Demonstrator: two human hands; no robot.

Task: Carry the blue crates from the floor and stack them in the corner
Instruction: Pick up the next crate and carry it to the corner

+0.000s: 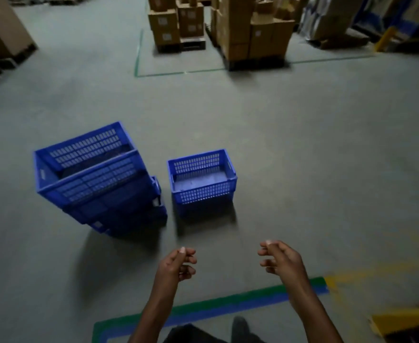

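Observation:
A single blue perforated crate stands upright on the grey floor ahead of me, with nothing inside. To its left rises a stack of blue crates, leaning slightly, the top one open and dark inside. My left hand and my right hand hover side by side below the single crate, apart from it. Both have loosely curled fingers and hold nothing.
Pallets of cardboard boxes stand at the far side behind a green floor line. More boxes sit at the far left. Green and blue floor tape runs under my arms, with yellow marking at bottom right.

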